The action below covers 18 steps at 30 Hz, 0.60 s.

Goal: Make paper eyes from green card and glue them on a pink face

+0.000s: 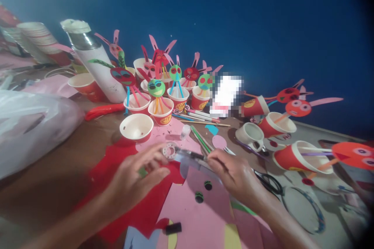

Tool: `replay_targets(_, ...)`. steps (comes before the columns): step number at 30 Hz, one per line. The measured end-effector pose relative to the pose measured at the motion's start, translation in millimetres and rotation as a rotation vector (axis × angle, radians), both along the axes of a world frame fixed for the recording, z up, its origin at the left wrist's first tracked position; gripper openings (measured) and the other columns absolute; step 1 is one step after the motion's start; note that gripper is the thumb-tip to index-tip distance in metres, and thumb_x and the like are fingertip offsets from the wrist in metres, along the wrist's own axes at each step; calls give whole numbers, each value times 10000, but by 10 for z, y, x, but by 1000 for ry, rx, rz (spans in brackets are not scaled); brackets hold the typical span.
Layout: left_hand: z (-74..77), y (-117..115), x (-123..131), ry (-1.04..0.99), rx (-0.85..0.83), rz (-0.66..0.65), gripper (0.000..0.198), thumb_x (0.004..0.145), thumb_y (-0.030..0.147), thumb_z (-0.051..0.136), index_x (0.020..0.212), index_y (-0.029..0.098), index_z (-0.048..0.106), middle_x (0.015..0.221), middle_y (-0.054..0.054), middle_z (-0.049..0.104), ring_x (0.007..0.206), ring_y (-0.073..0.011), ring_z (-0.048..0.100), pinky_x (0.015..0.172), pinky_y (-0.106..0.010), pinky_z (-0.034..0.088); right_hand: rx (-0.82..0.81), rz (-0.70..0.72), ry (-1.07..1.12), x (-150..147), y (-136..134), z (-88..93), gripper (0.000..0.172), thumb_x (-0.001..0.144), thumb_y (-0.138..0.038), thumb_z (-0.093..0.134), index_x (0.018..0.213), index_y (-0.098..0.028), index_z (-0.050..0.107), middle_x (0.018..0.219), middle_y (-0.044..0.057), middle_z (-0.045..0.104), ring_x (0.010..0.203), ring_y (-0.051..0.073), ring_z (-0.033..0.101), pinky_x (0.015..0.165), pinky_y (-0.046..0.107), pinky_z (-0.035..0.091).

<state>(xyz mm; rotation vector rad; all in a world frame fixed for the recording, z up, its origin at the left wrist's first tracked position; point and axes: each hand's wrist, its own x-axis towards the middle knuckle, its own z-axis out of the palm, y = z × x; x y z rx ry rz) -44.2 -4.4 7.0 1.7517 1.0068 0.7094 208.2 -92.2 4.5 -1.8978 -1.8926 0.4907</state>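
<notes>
Between my hands is a partly blurred, see-through tape dispenser [191, 155] with a pale ring at its left end and a dark strip along it. My right hand [232, 169] is closed on its right end, thumb and fingers pressed together. The fingers of my left hand [143, 177] curl at the ring, with the thumb stretched out below; a bit of green shows between them. Beneath lie pink paper [189, 214] and red paper [125, 190]. Two small black-and-green round pieces [199, 197] rest on the pink paper, and a short black piece [173, 228] lies nearer me.
Paper cups [136, 127] with straw-legged paper faces [156, 88] crowd the back and right. Pens [203, 116], a white mug [249, 137], black-handled scissors [269, 183] and a tape roll [304, 210] lie around. A white flask [97, 66] and plastic bag [35, 128] occupy the left.
</notes>
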Motion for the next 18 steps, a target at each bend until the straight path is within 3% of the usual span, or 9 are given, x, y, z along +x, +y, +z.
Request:
replay_targets(2,35,75,-187,42,346,218,219,773,291,648,987,252,672,818,26,706,647,-127,643,648,-251,520,43,-124,-112,196,44,-37,292,985,-345,364,798,-237,562,613,-56,573,557,109,549,573,210,383)
replay_targets(4,4,213,-349,6,429,431,222,761,288,655,973,221,655,905,-11,679,726,-153,641,671,-275,529,82,-224,-249,416,67,-106,262,969,-353,398,816,-236,574,687,-45,624,618,119,583,599,213,393)
replay_targets(6,-92,383,-446,-39,518,565,503,661,306,742,1129,187,603,1069,-75,647,921,-229,638,750,-331,536,90,-286,-316,606,65,-199,237,952,-321,423,814,-223,589,779,-11,663,699,151,612,623,239,391)
replay_targets(8,-215,533,-468,34,517,499,789,616,336,770,1322,166,462,1254,-145,568,1089,-304,584,816,-401,529,81,-327,-393,725,46,-303,234,937,-321,447,814,-210,611,835,26,677,721,184,620,598,267,365)
replay_targets(10,-321,623,-434,64,475,434,900,618,356,768,1400,164,365,1307,-162,536,1131,-322,565,858,-443,524,69,-361,-467,773,22,-398,244,930,-311,461,787,-195,621,823,55,673,713,208,617,561,282,325)
replay_targets(13,-398,658,-345,101,418,393,934,625,373,772,1426,180,333,1322,-151,532,1128,-312,578,910,-465,516,60,-397,-550,772,-8,-500,254,936,-281,461,771,-177,623,815,80,669,672,211,605,531,290,282)
replay_targets(18,-377,639,-244,126,409,427,867,644,376,771,1401,188,392,1321,-121,544,1155,-300,567,1013,-479,447,82,-415,-618,768,-40,-553,212,940,-233,462,847,-165,640,833,85,679,649,197,599,525,288,287)
